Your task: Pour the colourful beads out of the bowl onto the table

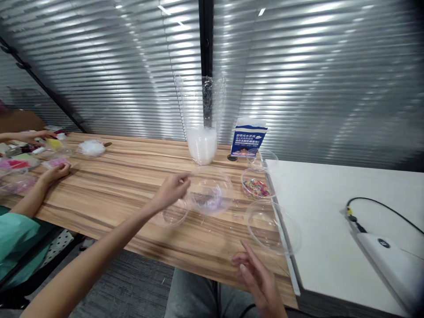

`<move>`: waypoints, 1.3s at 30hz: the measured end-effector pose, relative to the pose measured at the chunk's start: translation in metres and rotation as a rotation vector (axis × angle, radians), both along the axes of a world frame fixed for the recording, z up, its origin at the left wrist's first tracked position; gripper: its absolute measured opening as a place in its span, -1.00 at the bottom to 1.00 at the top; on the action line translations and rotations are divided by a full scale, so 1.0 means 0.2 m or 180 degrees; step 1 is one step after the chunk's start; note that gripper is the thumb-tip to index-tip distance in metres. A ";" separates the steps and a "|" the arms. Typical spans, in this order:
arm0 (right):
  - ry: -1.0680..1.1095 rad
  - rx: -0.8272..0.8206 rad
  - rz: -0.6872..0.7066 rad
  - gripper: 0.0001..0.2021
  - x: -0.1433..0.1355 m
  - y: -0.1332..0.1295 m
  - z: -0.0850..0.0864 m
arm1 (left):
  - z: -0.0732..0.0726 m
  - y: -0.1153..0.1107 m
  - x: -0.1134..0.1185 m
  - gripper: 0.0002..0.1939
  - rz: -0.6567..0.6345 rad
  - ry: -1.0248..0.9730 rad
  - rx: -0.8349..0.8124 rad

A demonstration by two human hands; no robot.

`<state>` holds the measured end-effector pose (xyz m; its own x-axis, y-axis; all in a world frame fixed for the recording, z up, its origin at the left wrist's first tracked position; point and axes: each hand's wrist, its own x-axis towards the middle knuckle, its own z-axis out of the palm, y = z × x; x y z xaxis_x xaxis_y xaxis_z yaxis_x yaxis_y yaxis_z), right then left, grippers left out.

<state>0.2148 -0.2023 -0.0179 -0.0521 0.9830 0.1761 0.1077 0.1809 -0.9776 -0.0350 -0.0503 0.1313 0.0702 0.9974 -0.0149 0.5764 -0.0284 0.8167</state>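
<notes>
My left hand (172, 191) is at the left rim of a large clear plastic bowl (225, 181), its fingers curled together. Whether it grips the rim or some small thing does not show. Pale purple, shiny pieces (212, 201) lie in that bowl, slightly blurred. Below my left wrist stands a smaller clear container (175, 214). Near the table's front edge my right hand (256, 278) hovers with fingers apart, holding nothing. The closest thing to it is another clear bowl (270, 249). Behind that one, a clear bowl holds small multicoloured pieces (256, 188).
A tall clear bag (202, 145) with white contents stands at the back, beside a blue and white packet (248, 140). White fluffy material (91, 148) lies left. A co-worker's hand (56, 172) rests at far left. A white device (387, 251) sits on the white table.
</notes>
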 end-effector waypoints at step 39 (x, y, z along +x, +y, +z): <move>-0.0933 -0.0547 -0.0227 -0.48 0.20 -0.14 0.11 | -0.58 0.07 0.19 -0.74 -0.0720 0.2234 0.0139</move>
